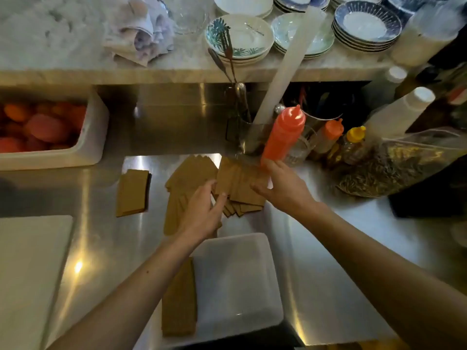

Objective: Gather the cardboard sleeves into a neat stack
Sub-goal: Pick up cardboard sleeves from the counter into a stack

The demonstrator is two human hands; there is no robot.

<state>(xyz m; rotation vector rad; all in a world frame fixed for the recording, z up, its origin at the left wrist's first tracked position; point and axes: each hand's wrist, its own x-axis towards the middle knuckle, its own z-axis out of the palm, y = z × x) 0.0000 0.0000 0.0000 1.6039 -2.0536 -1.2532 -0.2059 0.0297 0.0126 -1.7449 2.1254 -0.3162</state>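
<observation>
Brown cardboard sleeves lie on a steel counter (328,248). A fanned bunch of sleeves (235,183) is pinched between both hands at the centre. My left hand (204,210) grips its left edge and my right hand (280,188) its right edge. More loose sleeves (184,180) spread out under and left of my left hand. A small neat stack (132,193) lies apart to the left. Another stack of sleeves (179,299) rests near me, beside a white tub, partly hidden by my left forearm.
A white tub (237,281) stands in front of me. An orange squeeze bottle (283,135) stands just behind my right hand, with more bottles (331,137) and a utensil holder (250,137) beside it. A bin of oranges (43,127) sits at the left. A white board (27,274) lies near left.
</observation>
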